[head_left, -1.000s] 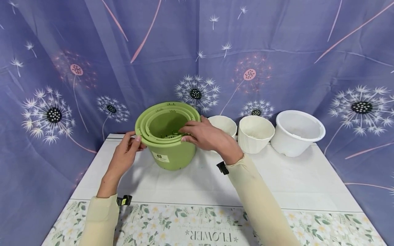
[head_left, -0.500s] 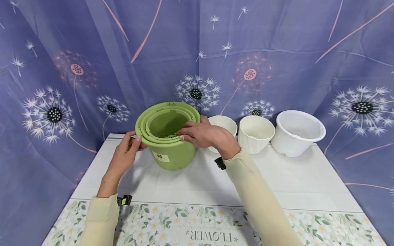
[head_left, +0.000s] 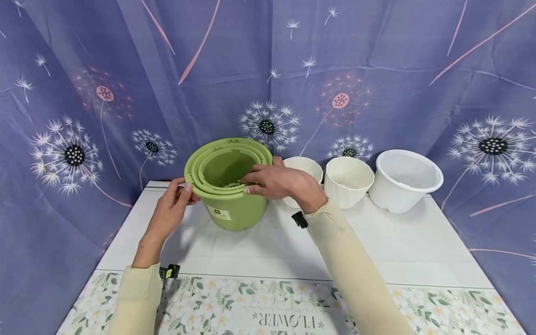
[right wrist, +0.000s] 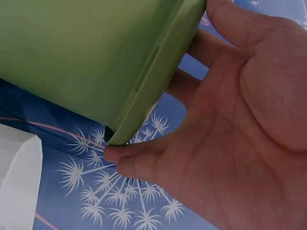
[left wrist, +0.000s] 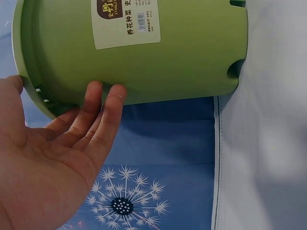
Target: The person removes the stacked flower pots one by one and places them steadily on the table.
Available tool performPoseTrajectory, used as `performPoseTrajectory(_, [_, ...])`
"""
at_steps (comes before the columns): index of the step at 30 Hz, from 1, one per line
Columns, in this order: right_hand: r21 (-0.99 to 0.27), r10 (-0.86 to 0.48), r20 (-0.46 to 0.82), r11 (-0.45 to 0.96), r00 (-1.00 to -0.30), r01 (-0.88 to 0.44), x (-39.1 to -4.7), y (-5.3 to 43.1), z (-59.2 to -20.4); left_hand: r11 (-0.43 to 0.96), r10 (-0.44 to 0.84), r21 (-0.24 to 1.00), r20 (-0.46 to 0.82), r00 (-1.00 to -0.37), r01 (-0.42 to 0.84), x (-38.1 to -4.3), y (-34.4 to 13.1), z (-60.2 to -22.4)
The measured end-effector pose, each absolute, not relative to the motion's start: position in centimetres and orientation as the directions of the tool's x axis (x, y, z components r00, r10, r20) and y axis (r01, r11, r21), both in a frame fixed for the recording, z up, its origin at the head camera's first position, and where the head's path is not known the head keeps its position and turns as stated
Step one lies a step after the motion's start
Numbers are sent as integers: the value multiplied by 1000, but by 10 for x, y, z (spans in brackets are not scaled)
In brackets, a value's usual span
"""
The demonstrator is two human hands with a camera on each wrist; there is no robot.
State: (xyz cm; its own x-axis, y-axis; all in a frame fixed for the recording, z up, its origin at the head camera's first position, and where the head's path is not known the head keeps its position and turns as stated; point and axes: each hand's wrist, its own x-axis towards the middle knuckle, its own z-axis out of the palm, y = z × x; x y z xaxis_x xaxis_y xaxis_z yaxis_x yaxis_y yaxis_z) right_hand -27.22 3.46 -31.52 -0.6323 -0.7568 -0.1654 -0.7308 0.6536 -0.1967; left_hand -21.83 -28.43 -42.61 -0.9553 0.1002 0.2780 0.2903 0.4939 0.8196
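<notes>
Left fingers [left wrist: 107, 120] gripping nested green pots [head_left: 244, 213], right fingers [head_left: 258, 177] gripping too, some tips hidden

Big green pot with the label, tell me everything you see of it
The green pot looks like plastic, round, upright on the white cloth. Its wide rim has small slots, its base has notches, and its wall bears a pale label with a brown logo and barcode. Smaller green pots sit nested inside. The left hand grips its rim; the right hand lies over its right side, fingers partly inside.
</notes>
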Motion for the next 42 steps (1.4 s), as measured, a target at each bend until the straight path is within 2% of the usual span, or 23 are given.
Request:
performPoseTrajectory(24, [-160, -726, -203, 686, -657, -709, -273, 30, -311, 499, 108, 815, 278, -955, 294, -220, -283, -425])
performPoseTrajectory(42, [-215, -773, -61, 628, -631, -748, -271, 35, -320, 486, 107, 827, 265, -958, 284, -219, -285, -426])
